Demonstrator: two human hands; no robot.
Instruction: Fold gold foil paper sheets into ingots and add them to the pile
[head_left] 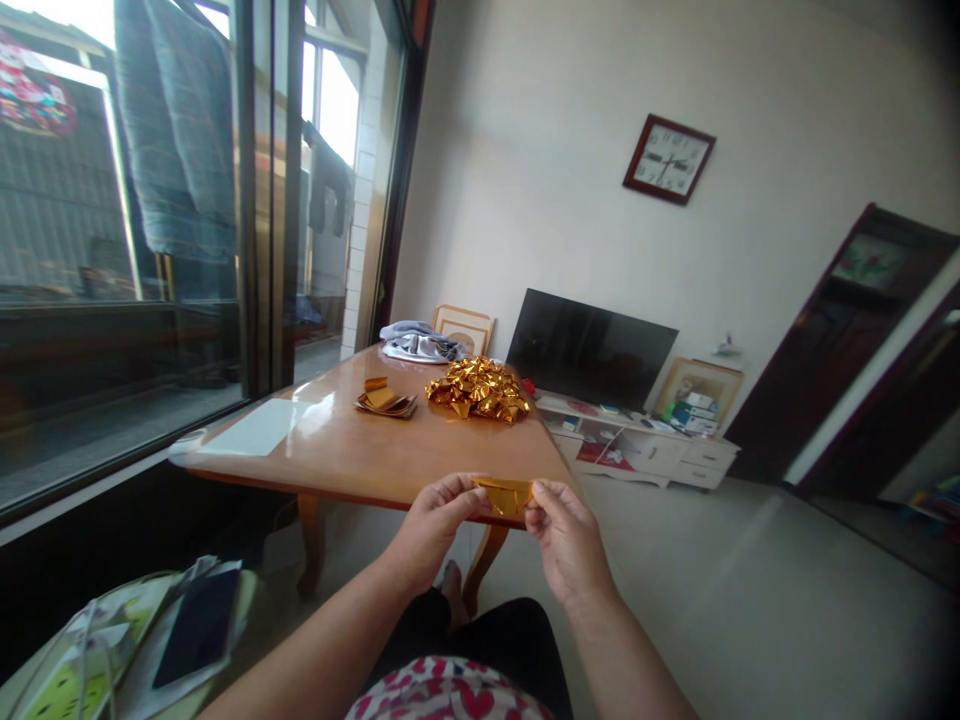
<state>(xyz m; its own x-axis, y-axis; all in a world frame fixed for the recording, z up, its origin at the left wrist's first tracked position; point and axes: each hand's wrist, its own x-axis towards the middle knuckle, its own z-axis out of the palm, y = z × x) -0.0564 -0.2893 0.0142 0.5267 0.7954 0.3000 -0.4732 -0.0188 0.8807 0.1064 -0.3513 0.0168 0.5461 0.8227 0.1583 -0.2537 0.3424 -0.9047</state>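
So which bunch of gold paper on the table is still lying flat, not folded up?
The small flat stack of gold sheets, on the side toward the window. The bigger gold pile beside it is a crinkled heap of folded pieces, and a third piece is held between both hands.

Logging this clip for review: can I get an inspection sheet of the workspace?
Surface: wooden table, glossy, white sheet at its left end.
Job's things: gold foil held between both hands; flat foil stack; folded foil pile.
Clutter: cloth at far end.
Grippers: left hand and right hand each pinch the foil.
Cables: white cord lower left.
Surroundings: TV, clock, window.
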